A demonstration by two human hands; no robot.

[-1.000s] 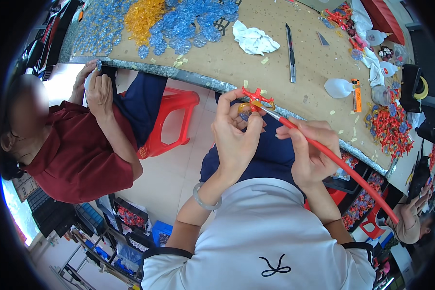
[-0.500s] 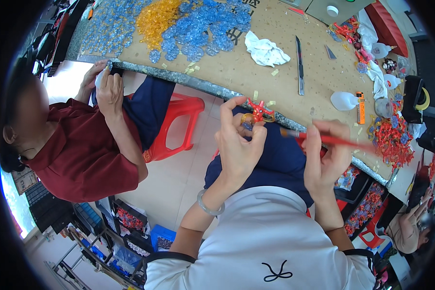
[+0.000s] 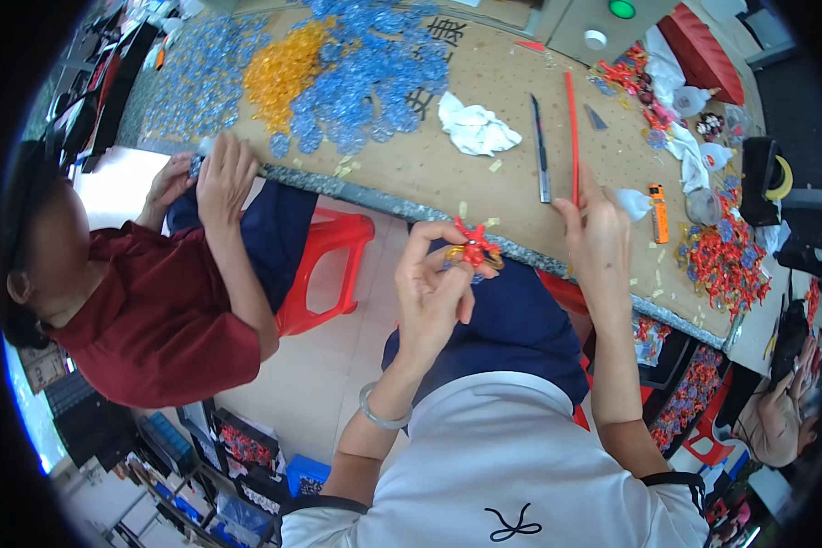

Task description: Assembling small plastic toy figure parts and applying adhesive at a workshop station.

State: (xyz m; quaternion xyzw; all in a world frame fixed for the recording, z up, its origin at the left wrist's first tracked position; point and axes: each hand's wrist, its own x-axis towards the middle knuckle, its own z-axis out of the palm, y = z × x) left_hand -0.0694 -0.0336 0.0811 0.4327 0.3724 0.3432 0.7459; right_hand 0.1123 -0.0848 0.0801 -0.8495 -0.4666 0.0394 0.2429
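Red ornament point(image 3: 474, 247): Handling and Points of Grip

Location. The ornament is in the left hand point(image 3: 431, 294), in front of the body and beside the near edge of the table point(image 3: 511, 203). Contact with that edge cannot be determined.

Left hand. Thumb and forefinger are bent toward each other and pinch the ornament, with little gap between them. The other fingers curl loosely below; their exact contact is partly hidden.

Right hand. The right hand point(image 3: 599, 224) is seen from the back, its digits drawn in around a slim red-handled tool point(image 3: 572, 128). The handle projects past the fingers over the table, beside a knife point(image 3: 540, 151). The working end is not clear enough to identify.

Handling characteristics (judged by appearance). The ornament is small and branching, with a glossy red surface and amber showing at its side. Treat it as light and stiff, probably moulded plastic. Smooth faces may slip between dry fingertips; any wet surface would slip more. The thin projections are the likely weak points and may snap if bent.

Where to hold. Grip the thicker central body between thumb and forefinger, using light pressure. Leave the projections unloaded. Support from beneath with the remaining fingers.
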